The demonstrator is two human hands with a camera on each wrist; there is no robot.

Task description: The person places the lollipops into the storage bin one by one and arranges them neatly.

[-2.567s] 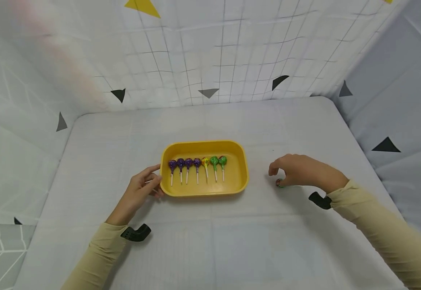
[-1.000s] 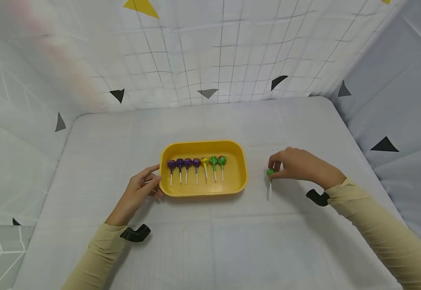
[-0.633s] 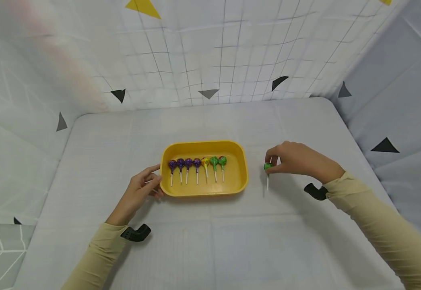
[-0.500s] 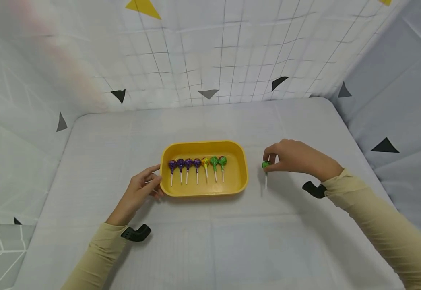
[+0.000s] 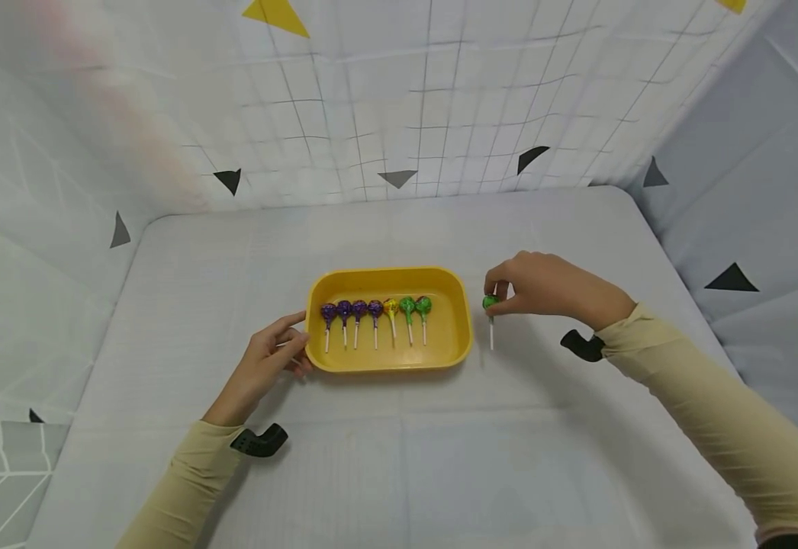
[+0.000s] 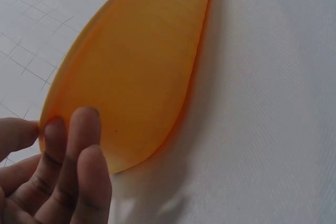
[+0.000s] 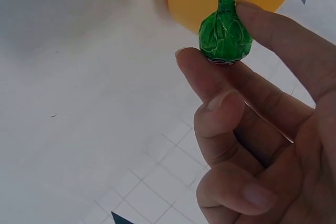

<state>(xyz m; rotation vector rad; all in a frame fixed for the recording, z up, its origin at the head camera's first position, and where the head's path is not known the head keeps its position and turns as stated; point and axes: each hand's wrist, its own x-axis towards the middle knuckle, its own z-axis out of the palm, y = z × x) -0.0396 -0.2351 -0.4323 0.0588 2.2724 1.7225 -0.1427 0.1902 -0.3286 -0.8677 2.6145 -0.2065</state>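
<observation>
A yellow tray [image 5: 448,335] lies on the white-covered table, holding a row of lollipops. From the left, the row has several purple lollipops [image 5: 360,308], one yellow lollipop [image 5: 390,306] and two green lollipops [image 5: 408,305], sticks toward me. My left hand [image 5: 262,374] grips the tray's left end, and in the left wrist view its fingers [image 6: 86,135] lie against the outer wall. Right of the tray, my right hand [image 5: 546,284] pinches another green lollipop [image 7: 226,38] by its wrapped head between thumb and index finger. Its white stick points toward me, above the table.
White cloth [image 5: 399,473] covers the table. A gridded backdrop [image 5: 468,114] rises behind, with grey sheeting [image 5: 749,191] at the right side. Bare tray floor lies right of the last green lollipop.
My right hand has picked up the green lollipop from the table, turned its stick toward me, and moved it left toward the tray. The left hand and tray have stayed put.
</observation>
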